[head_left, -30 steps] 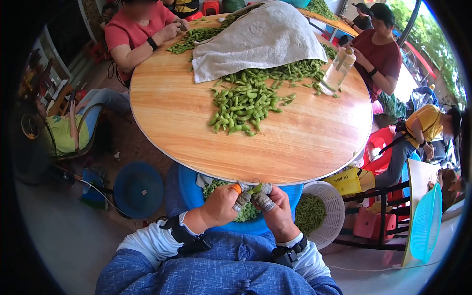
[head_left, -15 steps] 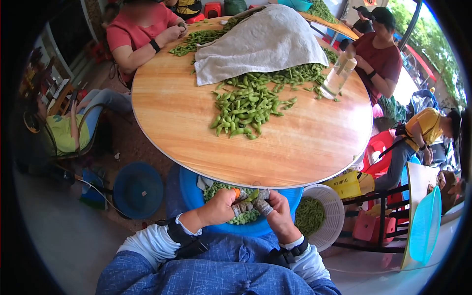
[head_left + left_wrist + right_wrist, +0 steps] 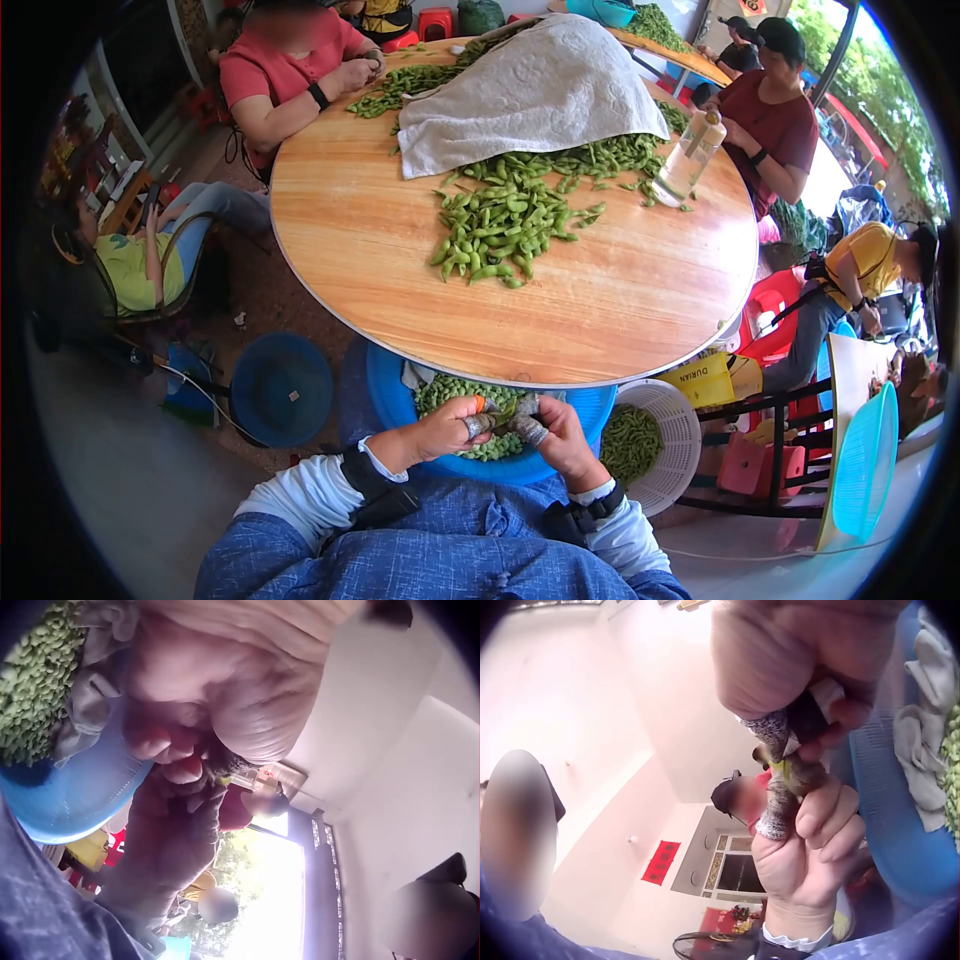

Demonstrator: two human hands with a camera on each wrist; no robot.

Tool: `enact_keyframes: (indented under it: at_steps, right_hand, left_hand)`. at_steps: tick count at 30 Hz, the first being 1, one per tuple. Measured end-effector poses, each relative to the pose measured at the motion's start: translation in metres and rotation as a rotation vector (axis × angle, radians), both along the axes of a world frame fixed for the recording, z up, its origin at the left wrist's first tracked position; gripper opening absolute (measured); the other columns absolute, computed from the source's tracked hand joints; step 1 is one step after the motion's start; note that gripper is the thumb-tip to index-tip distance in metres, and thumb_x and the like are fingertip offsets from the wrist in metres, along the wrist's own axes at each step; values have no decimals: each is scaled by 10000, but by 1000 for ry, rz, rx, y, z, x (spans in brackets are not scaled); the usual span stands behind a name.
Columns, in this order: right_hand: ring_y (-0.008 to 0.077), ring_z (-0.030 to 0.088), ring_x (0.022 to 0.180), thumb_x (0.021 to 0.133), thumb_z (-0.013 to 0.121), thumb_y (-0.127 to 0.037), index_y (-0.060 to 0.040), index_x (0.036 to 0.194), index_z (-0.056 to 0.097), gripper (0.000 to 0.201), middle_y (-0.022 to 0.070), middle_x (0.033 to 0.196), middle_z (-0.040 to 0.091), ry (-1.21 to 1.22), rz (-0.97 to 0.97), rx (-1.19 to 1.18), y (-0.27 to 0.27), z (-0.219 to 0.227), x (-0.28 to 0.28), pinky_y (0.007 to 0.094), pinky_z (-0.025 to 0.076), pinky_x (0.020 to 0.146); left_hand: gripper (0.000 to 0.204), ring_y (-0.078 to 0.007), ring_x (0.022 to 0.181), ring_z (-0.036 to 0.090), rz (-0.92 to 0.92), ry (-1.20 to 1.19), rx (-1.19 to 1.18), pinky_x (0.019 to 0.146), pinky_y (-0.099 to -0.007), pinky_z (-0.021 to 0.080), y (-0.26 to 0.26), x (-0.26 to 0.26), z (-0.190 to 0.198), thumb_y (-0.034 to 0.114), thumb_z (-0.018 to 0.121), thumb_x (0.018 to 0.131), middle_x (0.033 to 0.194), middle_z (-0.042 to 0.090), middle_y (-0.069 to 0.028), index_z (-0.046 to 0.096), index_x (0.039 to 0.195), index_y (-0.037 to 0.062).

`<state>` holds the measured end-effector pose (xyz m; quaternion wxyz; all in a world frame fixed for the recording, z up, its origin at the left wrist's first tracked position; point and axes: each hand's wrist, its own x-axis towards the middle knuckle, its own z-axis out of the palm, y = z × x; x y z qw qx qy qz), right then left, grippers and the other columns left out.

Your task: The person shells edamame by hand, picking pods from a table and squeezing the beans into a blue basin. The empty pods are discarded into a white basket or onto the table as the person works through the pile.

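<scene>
Over a blue tub (image 3: 392, 385) of shelled green beans (image 3: 455, 390), both hands meet in front of the lap. My left hand (image 3: 440, 432) and my right hand (image 3: 567, 445) each have grey speckled wraps on thumb and fingertips; an orange band circles a left finger. A green soybean pod (image 3: 508, 408) is pinched between the two hands. In the right wrist view, a yellow-green bit of the pod (image 3: 782, 766) shows between the wrapped thumbs, the rest covered by fingers. The left wrist view shows the hands from below, pod mostly hidden.
A round wooden table (image 3: 390, 290) stands ahead, bearing a heap of pods (image 3: 505, 225), a grey towel (image 3: 530, 95) and a clear bottle (image 3: 690, 160). A white basket (image 3: 683, 450) with pods stands right, a dark blue basin (image 3: 282, 390) left. Several people sit around.
The hands have moved slightly down and the fingers have shifted around the pod, which shows less now. The table appears a little lower in view.
</scene>
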<state>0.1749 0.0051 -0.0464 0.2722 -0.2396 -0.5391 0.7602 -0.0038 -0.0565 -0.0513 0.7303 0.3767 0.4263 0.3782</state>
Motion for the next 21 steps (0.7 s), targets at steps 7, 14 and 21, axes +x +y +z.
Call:
enact_keyframes:
  at_steps: [7, 14, 21]
  right_hand:
    - [97, 508, 682, 787, 542, -37, 18, 828, 579, 77, 30, 758, 582, -384, -360, 241, 11, -19, 67, 233, 415, 616]
    - [84, 448, 569, 744, 550, -39, 47, 811, 579, 113, 30, 646, 549, -890, -788, 385, 15, -48, 189, 232, 378, 527]
    - [61, 496, 672, 782, 550, -22, 34, 867, 592, 110, 12, 753, 571, -481, -713, 279, 5, -9, 125, 197, 407, 612]
  left_hand:
    - [352, -333, 677, 544, -214, 1154, 909, 592, -375, 448, -2, -1, 18, 280, 546, 790, 730, 555, -137, 494, 1029, 26]
    - [176, -283, 836, 517, 245, 1233, 1031, 668, -359, 439, 87, -18, 78, 100, 582, 713, 866, 526, -110, 579, 881, 49]
    - [75, -271, 871, 485, 143, 1564, 916, 719, -416, 405, 137, -24, 54, 79, 504, 715, 842, 491, -106, 543, 769, 45]
